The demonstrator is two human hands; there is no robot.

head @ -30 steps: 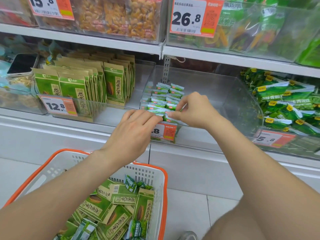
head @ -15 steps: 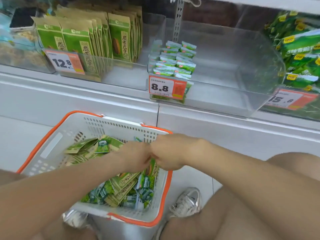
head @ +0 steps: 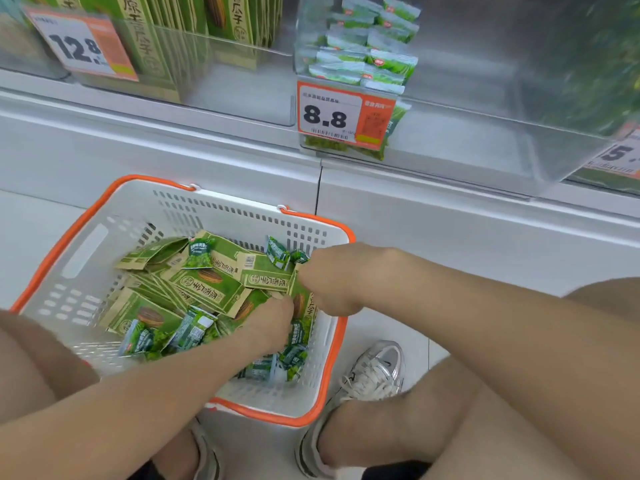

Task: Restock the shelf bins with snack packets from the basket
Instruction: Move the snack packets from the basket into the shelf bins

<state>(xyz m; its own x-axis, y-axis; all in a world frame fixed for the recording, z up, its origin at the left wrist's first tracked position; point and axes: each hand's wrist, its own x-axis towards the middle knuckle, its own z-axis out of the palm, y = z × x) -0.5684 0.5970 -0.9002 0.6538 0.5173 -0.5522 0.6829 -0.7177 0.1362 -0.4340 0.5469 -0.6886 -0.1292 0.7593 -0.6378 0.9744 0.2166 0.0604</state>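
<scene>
Left hand [head: 272, 322]: reaches down into the right part of the basket [head: 86, 237]. Its fingers are buried among the packets, so I cannot tell whether it grasps anything.
Right hand [head: 337, 277]: just above and beside the left hand, over the basket's right wall. Its fingers are curled onto the top edge of an upright seed packet [head: 302, 303].
Upright seed packet: stands against the basket's right wall, between the two hands and touching both.
Seed packets [head: 207, 285]: flat kraft-and-green pouches with a striped seed picture, lying overlapped at many angles across the basket's middle, left of both hands.
Small packets [head: 194, 329]: glossy green and white, scattered loose among the pouches. Some lie under the left forearm and two sit near the right hand's knuckles.
Basket: white slotted plastic with an orange rim, on the floor between the person's knees.
Shelf bin [head: 485, 109]: clear, above the basket, with neat rows of stacked small packets [head: 367, 46] at its left end behind an 8.8 price tag [head: 329, 114].
Neighbouring bin [head: 214, 64]: to the left, holding upright seed pouches behind a 12.8 tag [head: 79, 46].
</scene>
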